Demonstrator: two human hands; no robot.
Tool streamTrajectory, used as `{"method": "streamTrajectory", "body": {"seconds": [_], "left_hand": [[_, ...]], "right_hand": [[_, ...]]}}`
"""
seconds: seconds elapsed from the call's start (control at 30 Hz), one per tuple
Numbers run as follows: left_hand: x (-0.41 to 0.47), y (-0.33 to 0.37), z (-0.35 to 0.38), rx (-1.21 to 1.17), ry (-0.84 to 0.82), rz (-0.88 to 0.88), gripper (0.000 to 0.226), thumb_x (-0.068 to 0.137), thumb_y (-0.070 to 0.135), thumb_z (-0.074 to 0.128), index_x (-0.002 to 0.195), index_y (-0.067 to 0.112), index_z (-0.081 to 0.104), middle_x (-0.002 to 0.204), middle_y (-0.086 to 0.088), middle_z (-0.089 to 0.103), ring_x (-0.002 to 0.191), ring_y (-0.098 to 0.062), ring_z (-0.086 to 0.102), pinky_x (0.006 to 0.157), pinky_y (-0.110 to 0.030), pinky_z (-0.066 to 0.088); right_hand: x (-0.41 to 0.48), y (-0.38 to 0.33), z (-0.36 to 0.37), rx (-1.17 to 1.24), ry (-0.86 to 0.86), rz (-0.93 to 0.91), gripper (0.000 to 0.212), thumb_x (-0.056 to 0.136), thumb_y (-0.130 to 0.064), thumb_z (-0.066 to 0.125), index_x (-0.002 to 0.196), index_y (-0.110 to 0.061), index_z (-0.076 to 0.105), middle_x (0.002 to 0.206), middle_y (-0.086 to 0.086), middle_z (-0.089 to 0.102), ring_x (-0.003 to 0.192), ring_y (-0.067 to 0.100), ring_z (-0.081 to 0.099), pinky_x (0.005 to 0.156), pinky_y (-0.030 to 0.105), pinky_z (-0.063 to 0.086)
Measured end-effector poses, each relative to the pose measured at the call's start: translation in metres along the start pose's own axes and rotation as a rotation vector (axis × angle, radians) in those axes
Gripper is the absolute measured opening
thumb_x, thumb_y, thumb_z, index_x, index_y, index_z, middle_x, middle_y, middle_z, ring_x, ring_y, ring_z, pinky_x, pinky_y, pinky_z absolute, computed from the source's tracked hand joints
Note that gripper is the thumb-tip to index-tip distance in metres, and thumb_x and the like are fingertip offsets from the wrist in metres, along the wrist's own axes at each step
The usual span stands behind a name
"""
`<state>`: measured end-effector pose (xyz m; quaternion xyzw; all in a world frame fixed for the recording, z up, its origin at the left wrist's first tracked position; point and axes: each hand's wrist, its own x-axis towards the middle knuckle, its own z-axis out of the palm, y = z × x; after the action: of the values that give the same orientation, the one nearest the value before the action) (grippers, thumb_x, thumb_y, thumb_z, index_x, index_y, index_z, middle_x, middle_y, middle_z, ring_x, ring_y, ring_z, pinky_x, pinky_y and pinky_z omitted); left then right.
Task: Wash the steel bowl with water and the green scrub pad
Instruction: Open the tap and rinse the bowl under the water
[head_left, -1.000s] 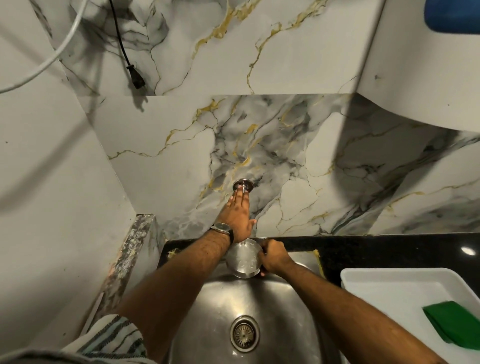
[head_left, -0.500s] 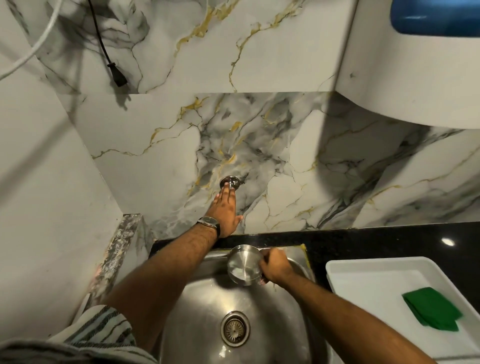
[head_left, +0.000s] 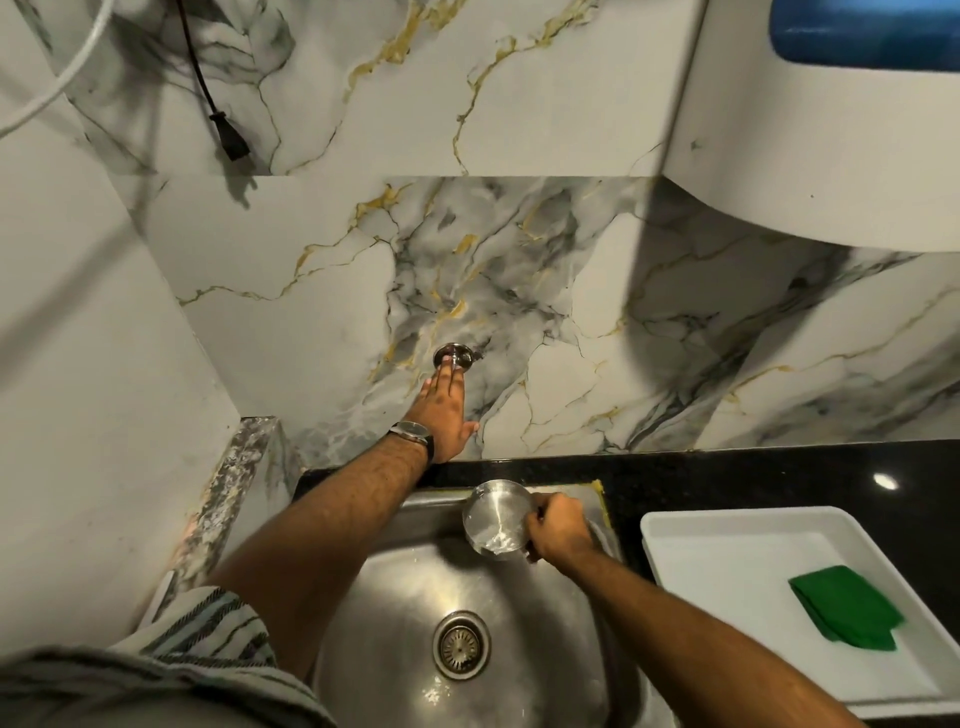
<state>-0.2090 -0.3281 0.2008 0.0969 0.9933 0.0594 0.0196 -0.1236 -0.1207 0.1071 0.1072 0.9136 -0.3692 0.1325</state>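
My right hand (head_left: 557, 529) grips the rim of the small steel bowl (head_left: 496, 522) over the back of the steel sink (head_left: 395, 613), with a little water pooled inside the bowl. My left hand (head_left: 441, 408) reaches up the marble wall, fingers stretched flat, fingertips touching the chrome wall tap (head_left: 453, 355). The tap's spout is hidden under the hand. The green scrub pad (head_left: 847, 613) lies untouched in the white tray (head_left: 727, 551) on the right.
A black counter (head_left: 727, 473) runs behind the sink and tray. The sink drain (head_left: 461, 644) sits below the bowl. A black plug (head_left: 228, 135) dangles on the wall at upper left. A white appliance (head_left: 831, 130) with a blue panel overhangs at upper right.
The bowl in my right hand has shifted right and slightly down, away from under the left wrist. My left hand stays on the tap. The view has tilted a little.
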Motion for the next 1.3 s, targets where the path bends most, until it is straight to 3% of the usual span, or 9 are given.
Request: {"method": "streamTrajectory", "body": {"seconds": [0.2, 0.33, 0.53, 0.7, 0.8, 0.87, 1.0, 1.17, 1.3], "left_hand": [[-0.001, 0.000, 0.000, -0.003, 0.003, -0.005, 0.100, 0.107, 0.043, 0.058, 0.171, -0.003, -0.005, 0.180, -0.024, -0.008, 0.170, -0.037, -0.002, 0.139, -0.048, 0.006], [0.000, 0.000, 0.001, 0.000, -0.001, -0.009, 0.098, 0.108, 0.043, 0.057, 0.171, -0.002, -0.003, 0.180, -0.023, -0.008, 0.170, -0.037, -0.003, 0.139, -0.048, 0.005], [-0.002, -0.001, 0.000, 0.015, -0.005, -0.011, 0.099, 0.108, 0.043, 0.057, 0.171, -0.002, -0.003, 0.180, -0.023, -0.009, 0.169, -0.037, -0.003, 0.139, -0.050, 0.005], [-0.003, 0.001, -0.002, 0.034, -0.016, -0.015, 0.098, 0.108, 0.045, 0.056, 0.171, -0.002, -0.003, 0.180, -0.023, -0.008, 0.169, -0.037, -0.003, 0.139, -0.050, 0.006], [-0.003, 0.001, -0.002, 0.060, -0.020, -0.015, 0.097, 0.109, 0.046, 0.053, 0.171, -0.002, -0.004, 0.180, -0.023, -0.009, 0.169, -0.037, -0.003, 0.138, -0.050, 0.006], [-0.002, 0.001, -0.001, 0.061, -0.016, -0.015, 0.098, 0.109, 0.047, 0.054, 0.171, -0.002, -0.004, 0.180, -0.023, -0.009, 0.169, -0.037, -0.003, 0.138, -0.050, 0.006], [-0.003, 0.001, -0.002, 0.040, -0.015, -0.011, 0.098, 0.108, 0.045, 0.055, 0.171, -0.002, -0.004, 0.180, -0.024, -0.009, 0.169, -0.038, -0.003, 0.138, -0.050, 0.005], [-0.005, 0.002, -0.004, 0.046, -0.010, -0.021, 0.097, 0.108, 0.045, 0.056, 0.171, -0.002, -0.001, 0.180, -0.023, -0.006, 0.169, -0.037, 0.000, 0.138, -0.050, 0.007], [-0.005, 0.003, -0.004, 0.061, -0.006, -0.020, 0.098, 0.108, 0.047, 0.056, 0.171, -0.002, -0.001, 0.181, -0.023, -0.005, 0.169, -0.038, 0.001, 0.138, -0.050, 0.008]], "right_hand": [[0.004, -0.017, -0.009, 0.075, 0.014, -0.038, 0.031, 0.103, -0.009, 0.063, 0.132, -0.008, 0.072, 0.110, 0.015, 0.080, 0.090, 0.030, 0.081, 0.081, 0.047, 0.069], [0.002, -0.002, -0.015, 0.081, 0.105, 0.018, 0.025, 0.103, -0.011, 0.064, 0.125, -0.006, 0.075, 0.102, 0.016, 0.081, 0.084, 0.031, 0.081, 0.074, 0.044, 0.069], [-0.013, 0.006, 0.006, 0.039, 0.044, -0.011, 0.020, 0.102, -0.016, 0.065, 0.112, -0.006, 0.079, 0.086, 0.013, 0.082, 0.072, 0.025, 0.082, 0.066, 0.040, 0.070], [-0.004, -0.013, -0.010, 0.152, 0.110, -0.043, 0.029, 0.100, -0.013, 0.065, 0.128, -0.010, 0.076, 0.111, 0.013, 0.081, 0.097, 0.028, 0.079, 0.090, 0.042, 0.066], [-0.004, 0.000, -0.025, 0.165, 0.195, -0.005, 0.032, 0.101, -0.010, 0.064, 0.131, -0.009, 0.074, 0.115, 0.014, 0.080, 0.101, 0.027, 0.078, 0.094, 0.043, 0.065], [-0.008, 0.015, -0.026, 0.130, 0.192, 0.023, 0.028, 0.101, -0.011, 0.064, 0.126, -0.006, 0.075, 0.111, 0.016, 0.080, 0.097, 0.028, 0.079, 0.090, 0.044, 0.066], [-0.024, 0.028, -0.006, 0.112, 0.124, 0.025, 0.022, 0.100, -0.008, 0.063, 0.113, -0.003, 0.079, 0.090, 0.018, 0.081, 0.071, 0.030, 0.081, 0.064, 0.046, 0.069], [-0.024, 0.001, -0.001, 0.173, 0.110, -0.025, 0.024, 0.098, -0.006, 0.062, 0.117, -0.008, 0.076, 0.097, 0.014, 0.081, 0.076, 0.029, 0.081, 0.068, 0.046, 0.069], [-0.017, -0.011, -0.022, 0.128, 0.217, -0.085, 0.030, 0.094, -0.009, 0.066, 0.124, -0.010, 0.068, 0.109, 0.010, 0.079, 0.090, 0.027, 0.078, 0.079, 0.040, 0.068]]}}
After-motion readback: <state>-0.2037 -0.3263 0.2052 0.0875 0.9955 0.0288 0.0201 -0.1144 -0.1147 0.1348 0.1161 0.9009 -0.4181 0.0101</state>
